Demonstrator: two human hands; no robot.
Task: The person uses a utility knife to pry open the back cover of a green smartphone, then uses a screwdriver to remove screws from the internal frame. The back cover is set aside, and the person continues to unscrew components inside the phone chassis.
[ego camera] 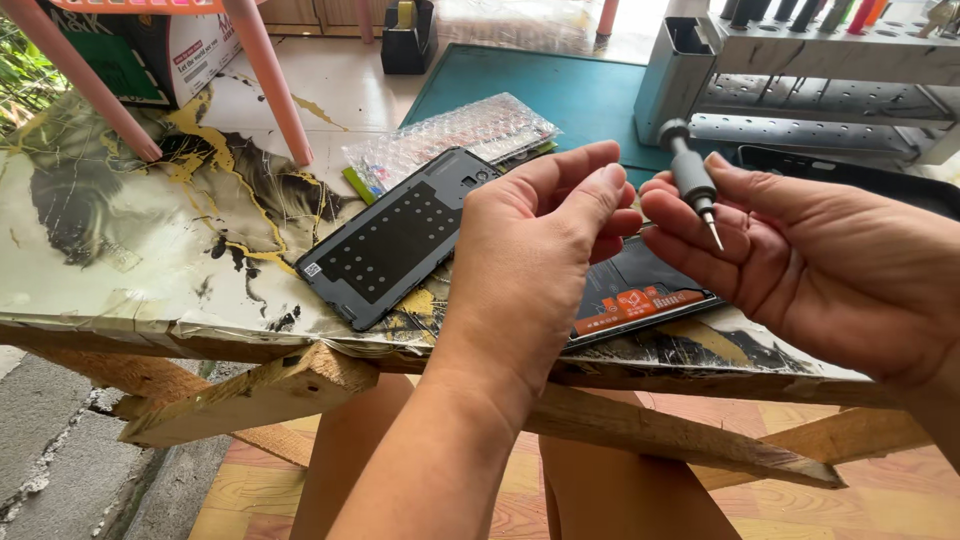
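The right hand [800, 250] holds a small grey precision screwdriver [691, 180] loosely between its fingers, tip pointing down. The left hand [535, 245] is pinched, thumb to fingertips, just beside that tip; what it grips is too small to tell. Below them on the marbled table [120, 250] lie an opened phone [640, 295] and its dark back cover [395, 240].
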